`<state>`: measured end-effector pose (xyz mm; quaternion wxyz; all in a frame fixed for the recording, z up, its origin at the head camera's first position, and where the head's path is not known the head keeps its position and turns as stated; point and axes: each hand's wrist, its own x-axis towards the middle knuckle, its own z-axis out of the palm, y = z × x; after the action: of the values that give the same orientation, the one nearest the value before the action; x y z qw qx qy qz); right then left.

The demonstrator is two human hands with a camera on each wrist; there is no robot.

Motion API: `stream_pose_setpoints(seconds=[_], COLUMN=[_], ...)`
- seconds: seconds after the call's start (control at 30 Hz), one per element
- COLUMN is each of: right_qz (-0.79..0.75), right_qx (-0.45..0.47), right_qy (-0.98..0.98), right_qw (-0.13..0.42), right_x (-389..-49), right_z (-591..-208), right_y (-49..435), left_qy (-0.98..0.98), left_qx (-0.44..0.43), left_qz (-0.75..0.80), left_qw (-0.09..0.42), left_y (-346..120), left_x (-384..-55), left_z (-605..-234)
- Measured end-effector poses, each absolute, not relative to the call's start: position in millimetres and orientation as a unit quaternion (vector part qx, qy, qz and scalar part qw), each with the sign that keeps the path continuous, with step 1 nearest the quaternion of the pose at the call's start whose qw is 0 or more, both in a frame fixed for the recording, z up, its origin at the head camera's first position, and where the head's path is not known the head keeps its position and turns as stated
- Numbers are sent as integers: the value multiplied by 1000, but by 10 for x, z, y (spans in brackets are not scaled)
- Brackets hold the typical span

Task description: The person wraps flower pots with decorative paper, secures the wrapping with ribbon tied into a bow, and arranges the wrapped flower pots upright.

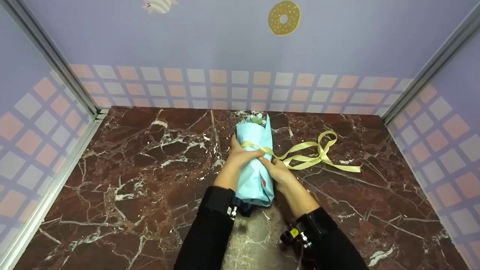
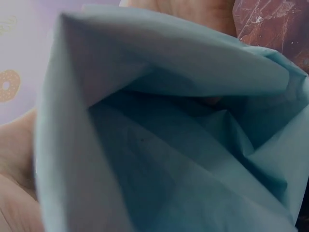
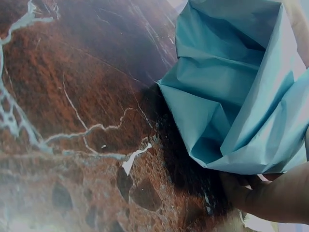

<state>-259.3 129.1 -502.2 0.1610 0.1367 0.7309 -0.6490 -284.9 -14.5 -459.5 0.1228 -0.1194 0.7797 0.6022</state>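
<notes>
A bouquet wrapped in light blue paper (image 1: 252, 183) lies with its small pale flowers and green leaves (image 1: 256, 119) toward the back wall. My left hand (image 1: 238, 155) grips its left side, thumb laid across the front. From the right, my right hand (image 1: 279, 171) holds the wrap, its thumb tip close to the left thumb. A yellow ribbon (image 1: 322, 153) crosses the bouquet just above the thumbs and trails off to the right in loops. Both wrist views look into the wrap's open, folded lower end (image 3: 217, 82). The fingers behind the bouquet are mostly hidden.
The dark red marbled tabletop (image 1: 150, 195) carries small white flecks. A purple wall with pink and white checks (image 1: 217, 77) closes off the back, and side panels (image 1: 22, 123) stand left and right.
</notes>
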Motion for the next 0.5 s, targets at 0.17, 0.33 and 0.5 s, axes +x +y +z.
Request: stream_pose_setpoints(seconds=[0.17,0.33,0.5], right_qz=[-654,-731,-807], right_qx=[124,161,235], right_qy=[728,652,539], right_qw=[164,120,60], right_x=[-2584,-2629,-2729], right_z=[-5033,-5043,-4944], right_y=[1317,1379,1503], left_qy=[772,759,765], left_qx=[-133,-130,-117], left_qz=[607,624,620], left_qw=[137,133,131], left_y=[-139,-148,-148], left_x=[-2860,-2872,-2862], left_z=[-4594,-4607,-4631])
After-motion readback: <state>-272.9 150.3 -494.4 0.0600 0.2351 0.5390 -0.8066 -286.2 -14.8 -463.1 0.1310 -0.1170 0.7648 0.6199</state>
